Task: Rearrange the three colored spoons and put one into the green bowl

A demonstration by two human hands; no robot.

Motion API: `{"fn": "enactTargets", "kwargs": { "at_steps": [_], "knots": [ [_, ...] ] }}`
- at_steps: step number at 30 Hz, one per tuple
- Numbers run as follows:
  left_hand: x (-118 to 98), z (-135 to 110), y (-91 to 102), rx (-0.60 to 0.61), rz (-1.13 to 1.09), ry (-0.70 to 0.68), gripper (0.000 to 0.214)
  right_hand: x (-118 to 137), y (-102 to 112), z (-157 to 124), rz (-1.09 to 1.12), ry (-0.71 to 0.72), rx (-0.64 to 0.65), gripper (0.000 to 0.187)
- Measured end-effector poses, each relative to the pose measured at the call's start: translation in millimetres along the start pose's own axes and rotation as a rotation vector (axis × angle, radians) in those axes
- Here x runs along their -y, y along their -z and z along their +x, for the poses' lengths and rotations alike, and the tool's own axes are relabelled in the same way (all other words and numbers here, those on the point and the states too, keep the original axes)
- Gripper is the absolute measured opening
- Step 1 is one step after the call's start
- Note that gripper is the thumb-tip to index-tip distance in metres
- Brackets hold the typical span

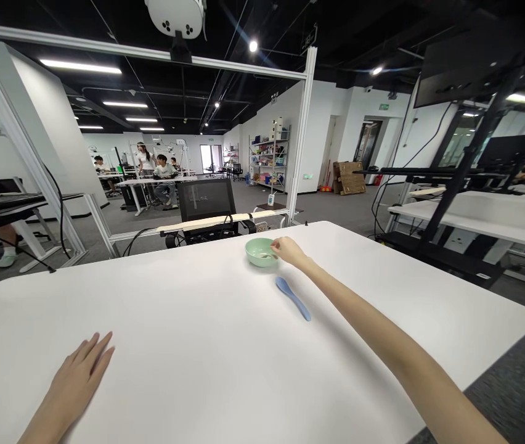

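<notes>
A light green bowl [256, 259] stands toward the far edge of the white table. At its right rim is my right hand [289, 251], with thumb and fingers pinched together. A small pale spoon [268, 255] lies in the bowl, its handle end leading up to those fingertips, which partly hide it. Nearer to me, a blue spoon [293, 298] rests on the tabletop below the bowl, apart from both hands. My left hand [77, 373] lies flat on the table at the lower left, fingers stretched out, holding nothing.
The white table [188, 345] has rounded corners. Beyond its far edge are a metal frame [306, 123], a wooden strip [207, 222] and a black mesh chair [207, 200]. A black stand [456, 166] rises on the right. Several people sit or stand farther back.
</notes>
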State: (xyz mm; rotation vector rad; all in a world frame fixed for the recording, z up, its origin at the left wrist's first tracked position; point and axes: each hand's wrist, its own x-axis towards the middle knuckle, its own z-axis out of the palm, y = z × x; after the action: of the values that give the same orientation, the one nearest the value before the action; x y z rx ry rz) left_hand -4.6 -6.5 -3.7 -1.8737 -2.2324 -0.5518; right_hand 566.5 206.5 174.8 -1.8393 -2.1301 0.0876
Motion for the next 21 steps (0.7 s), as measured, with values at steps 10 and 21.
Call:
{"fn": "enactTargets", "kwargs": {
  "at_steps": [10, 21],
  "knots": [
    [-6, -1, 6.3, -0.006, 0.038, -0.058, 0.064, 20, -23, 33, -0.008, -0.15, 0.063, 0.024],
    [-6, -2, 7.1, -0.013, 0.019, -0.041, 0.073, -1, 0, 6, 0.264, -0.067, -0.177, 0.027]
  ]
}}
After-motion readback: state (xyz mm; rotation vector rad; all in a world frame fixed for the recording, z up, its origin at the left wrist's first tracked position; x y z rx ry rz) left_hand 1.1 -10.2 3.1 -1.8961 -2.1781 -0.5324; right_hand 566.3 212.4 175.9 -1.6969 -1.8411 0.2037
